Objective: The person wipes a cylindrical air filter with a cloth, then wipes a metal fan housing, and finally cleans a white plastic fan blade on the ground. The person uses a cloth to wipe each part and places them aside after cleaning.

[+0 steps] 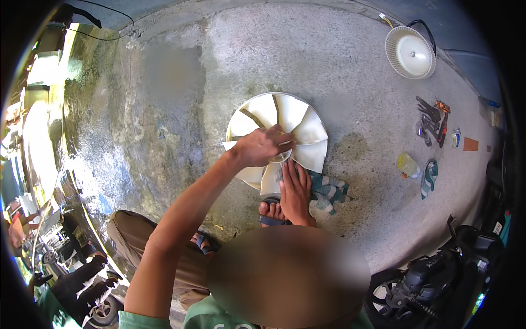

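A white axial fan wheel (287, 111) with wide blades lies on the concrete floor before me. Dark grime lines several of its blade edges. My left hand (267, 144) reaches over from the left, its fingers curled on the round hub at the middle. Flat on a near blade lies my right hand (295, 189), fingers stretched toward the hub. A teal and white checked cloth (328, 191) is bunched under and beside that hand, its loose end trailing right onto the floor. My palms are hidden from view.
At the upper right stands a white blower wheel (411, 52) with a cable. Pliers and other hand tools (429, 119), a plastic bottle (407, 165) and a folded cloth (429, 179) lie right. A motorcycle (419, 283) is at lower right. My sandalled foot (272, 211) is close to the fan.
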{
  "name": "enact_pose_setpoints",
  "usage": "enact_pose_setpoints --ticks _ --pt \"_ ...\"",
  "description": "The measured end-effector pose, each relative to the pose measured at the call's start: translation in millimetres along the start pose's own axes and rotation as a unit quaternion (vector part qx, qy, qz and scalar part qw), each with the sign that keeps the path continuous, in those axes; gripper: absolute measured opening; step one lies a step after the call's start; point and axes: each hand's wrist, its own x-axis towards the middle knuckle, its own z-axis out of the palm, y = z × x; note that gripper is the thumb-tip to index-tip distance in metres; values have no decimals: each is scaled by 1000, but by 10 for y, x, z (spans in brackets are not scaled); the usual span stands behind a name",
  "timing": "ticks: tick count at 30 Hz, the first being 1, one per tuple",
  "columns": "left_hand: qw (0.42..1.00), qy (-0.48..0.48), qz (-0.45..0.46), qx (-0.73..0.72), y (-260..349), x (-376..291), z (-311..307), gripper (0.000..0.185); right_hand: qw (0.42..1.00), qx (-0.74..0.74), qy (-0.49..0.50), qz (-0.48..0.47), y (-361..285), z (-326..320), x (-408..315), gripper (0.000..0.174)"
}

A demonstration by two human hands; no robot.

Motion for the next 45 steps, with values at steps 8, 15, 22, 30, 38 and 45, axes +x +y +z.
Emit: enact_pose_setpoints --ticks 8,15,22,30,38,45 --pt "1000 4 -9 -3 26 -1 8 73 996 57 -62 -36 140 50 -98 48" --pt "998 21 5 57 2 -18 60 71 947 312 44 56 776 -644 -855 41" --pt "1000 -2 -12 1 23 9 43 74 534 630 377 419 1105 -746 -1401 61" --pt "1000 5 3 6 29 1 2 71 839 381 289 258 449 -282 -1025 43" --pt "1000 13 -11 2 37 20 26 71 987 155 -29 -33 157 90 -96 65" --pt "1000 4 -20 -6 48 16 -19 69 976 168 -39 -133 257 -262 -78 71"
